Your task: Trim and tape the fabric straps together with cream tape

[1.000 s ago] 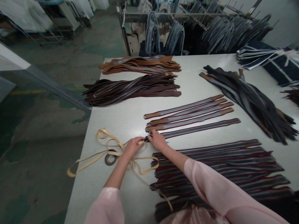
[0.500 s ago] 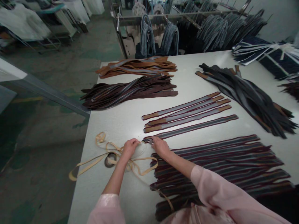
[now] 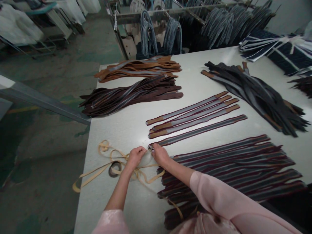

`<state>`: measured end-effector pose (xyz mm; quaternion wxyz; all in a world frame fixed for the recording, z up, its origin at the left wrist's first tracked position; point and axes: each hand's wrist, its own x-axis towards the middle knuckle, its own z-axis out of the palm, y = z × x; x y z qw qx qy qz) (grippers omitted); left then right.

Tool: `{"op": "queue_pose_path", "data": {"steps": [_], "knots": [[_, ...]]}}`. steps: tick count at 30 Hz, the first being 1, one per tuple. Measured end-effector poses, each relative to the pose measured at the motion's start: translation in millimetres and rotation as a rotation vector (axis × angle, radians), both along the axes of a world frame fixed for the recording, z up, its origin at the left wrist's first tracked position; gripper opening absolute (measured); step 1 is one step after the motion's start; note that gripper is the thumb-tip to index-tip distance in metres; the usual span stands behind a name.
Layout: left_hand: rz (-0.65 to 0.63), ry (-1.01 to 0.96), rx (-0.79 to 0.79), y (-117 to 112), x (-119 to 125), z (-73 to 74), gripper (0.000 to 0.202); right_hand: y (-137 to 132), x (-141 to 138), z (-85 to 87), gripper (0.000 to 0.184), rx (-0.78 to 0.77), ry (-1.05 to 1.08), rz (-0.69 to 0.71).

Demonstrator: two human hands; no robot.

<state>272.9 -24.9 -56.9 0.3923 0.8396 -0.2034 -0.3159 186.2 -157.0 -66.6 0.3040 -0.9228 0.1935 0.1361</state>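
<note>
My left hand [image 3: 135,156] and my right hand [image 3: 159,154] meet at the near end of a single grey-and-maroon strap [image 3: 198,130] that lies across the white table [image 3: 122,125]. Both hands are closed in a pinch at that strap's tip. A tan paper tape [image 3: 104,163] curls loosely under and left of my left hand, beside a small dark tape roll [image 3: 114,169]. Just beyond lie three finished straps with tan ends [image 3: 192,113]. A large heap of dark striped straps [image 3: 234,169] spreads under my right forearm.
At the far left of the table sit a brown strap pile [image 3: 131,94] and a tan strap pile [image 3: 138,67]. A black strap pile [image 3: 255,94] lies at the right, navy pieces [image 3: 275,48] behind it. Racks of hanging straps [image 3: 158,35] stand beyond the table.
Both hands stayed at the strap's near end, shifting slightly; my right hand drew closer to my left. The view moved a little, so everything sits higher in the picture.
</note>
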Motion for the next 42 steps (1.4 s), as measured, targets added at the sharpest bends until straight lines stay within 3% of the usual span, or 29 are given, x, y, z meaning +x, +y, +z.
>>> {"op": "queue_pose_path", "data": {"steps": [7, 10, 14, 18, 22, 25, 30, 34, 37, 42], "knots": [[0.074, -0.064, -0.006, 5, 12, 8.3, 0.025, -2, -5, 0.2, 0.020, 0.007, -0.014, 0.026], [0.090, -0.165, -0.053, 0, 15, 14.7, 0.023, -18, -8, 5.5, 0.022, 0.025, -0.057, 0.012], [-0.107, -0.223, -0.142, -25, 0, 11.6, 0.021, -83, -15, 6.2, 0.028, -0.102, -0.033, -0.114], [-0.234, -0.281, 0.043, -58, -22, 5.0, 0.021, -174, -46, 0.2, 0.029, -0.344, 0.133, -0.267], [-0.353, -0.484, 0.164, -96, -27, 5.1, 0.022, -237, -83, -4.4, 0.031, -0.404, 0.206, -0.221], [-0.427, -0.591, 0.163, -130, -27, 4.1, 0.018, -277, -88, -3.5, 0.030, -0.461, 0.047, -0.176], [-0.374, -0.621, 0.367, -162, -47, 3.7, 0.024, -335, -89, -5.6, 0.031, -0.438, -0.089, -0.112], [-0.381, -0.678, 0.359, -172, -56, 6.0, 0.026, -356, -113, -11.1, 0.029, -0.366, -0.067, -0.053], [-0.348, -0.750, 0.334, -193, -40, 2.1, 0.028, -376, -112, -8.2, 0.032, -0.331, -0.086, -0.060], [-0.272, -0.744, 0.580, -231, -11, 0.6, 0.029, -421, -76, -0.2, 0.041, -0.300, -0.184, -0.055]]}}
